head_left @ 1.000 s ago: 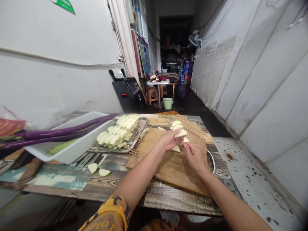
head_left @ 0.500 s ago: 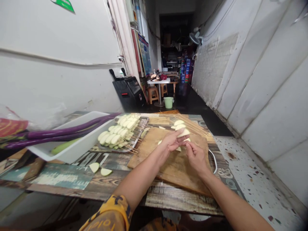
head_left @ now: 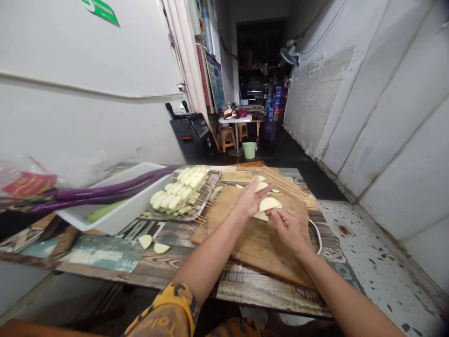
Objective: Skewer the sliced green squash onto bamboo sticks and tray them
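Observation:
My left hand [head_left: 249, 199] is above the cutting board [head_left: 252, 243], partly curled around pale vegetable slices [head_left: 261, 186], with some fingers extended. Whether a skewer runs through these is hidden. Close beside it, my right hand [head_left: 286, 228] pinches the edge of a half-round, green-edged vegetable slice [head_left: 269, 203]. Another pale slice [head_left: 261, 216] shows just beneath, over the board. To the left, a metal tray [head_left: 213, 185] carries rows of skewered slices [head_left: 173, 199], their bamboo ends pointing toward the board. Loose bamboo skewers [head_left: 289, 185] lie behind the board.
A white tub [head_left: 115, 225] at the left holds long purple eggplants [head_left: 115, 189] and a green vegetable [head_left: 105, 211]. Two cut pieces [head_left: 161, 248] lie on the table in front of the tray. A white handle [head_left: 317, 236] sticks out at the board's right edge.
My right hand has gone from pinching near a thin skewer end to holding a half-round slice. My left hand has turned slightly, and its slices are now more covered. The view has shifted a little.

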A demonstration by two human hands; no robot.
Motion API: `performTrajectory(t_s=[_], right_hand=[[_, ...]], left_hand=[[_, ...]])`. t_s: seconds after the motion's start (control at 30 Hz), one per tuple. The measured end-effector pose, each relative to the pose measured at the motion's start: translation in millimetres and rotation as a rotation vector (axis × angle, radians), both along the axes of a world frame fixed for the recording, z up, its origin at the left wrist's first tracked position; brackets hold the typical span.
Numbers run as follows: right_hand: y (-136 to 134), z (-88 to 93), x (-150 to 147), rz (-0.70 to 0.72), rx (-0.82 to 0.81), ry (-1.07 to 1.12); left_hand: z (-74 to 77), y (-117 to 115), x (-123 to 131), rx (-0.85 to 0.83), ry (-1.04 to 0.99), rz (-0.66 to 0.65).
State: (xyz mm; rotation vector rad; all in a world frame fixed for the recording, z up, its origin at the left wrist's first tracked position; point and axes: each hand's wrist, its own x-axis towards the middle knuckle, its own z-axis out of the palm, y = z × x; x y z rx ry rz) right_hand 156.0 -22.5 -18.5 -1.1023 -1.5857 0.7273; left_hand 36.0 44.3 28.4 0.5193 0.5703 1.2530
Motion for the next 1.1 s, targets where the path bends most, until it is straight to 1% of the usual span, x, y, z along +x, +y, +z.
performTrajectory(t_s=[0.1,0.27,0.5,0.7,0.77,0.83,0.9,0.97,1.03,1.1], right_hand=[[-1,-0.2,0,0.011,-0.002,0.005],[-3,1.6,-1,0.006,-0.002,0.005],[-4,-1.4,-1,0.01,-0.024,0.017],[-2,2.4,2,-0.003,-0.036,0.031],[-1,4.6,3,-0.014,-0.034,0.027],[-1,5.5,5,-0.013,-0.034,0.021],[-1,4.9,5,0.013,-0.036,0.013],[-2,3.3,3,0.051,-0.038,0.006],[-2,1.9,1,0.084,-0.038,-0.002],[-3,1.4,-1,0.097,-0.037,-0.006]], left_hand=[[-1.1,0,0,0.016,0.011,0.014],[-3.0,-3,5,-0.003,0.044,0.008],[-2.4,-4,4,-0.004,0.096,0.035],[-6.4,-12,19,0.028,0.188,-0.011],[-5.7,-14,22,0.064,0.175,-0.009],[-3.5,-11,19,0.064,0.136,-0.009],[-1.6,-6,12,0.038,0.087,0.025],[-1.5,1,2,0.062,0.075,0.106],[-3.1,7,-6,0.12,0.109,0.178],[-5.1,9,-10,0.14,0.152,0.194]])
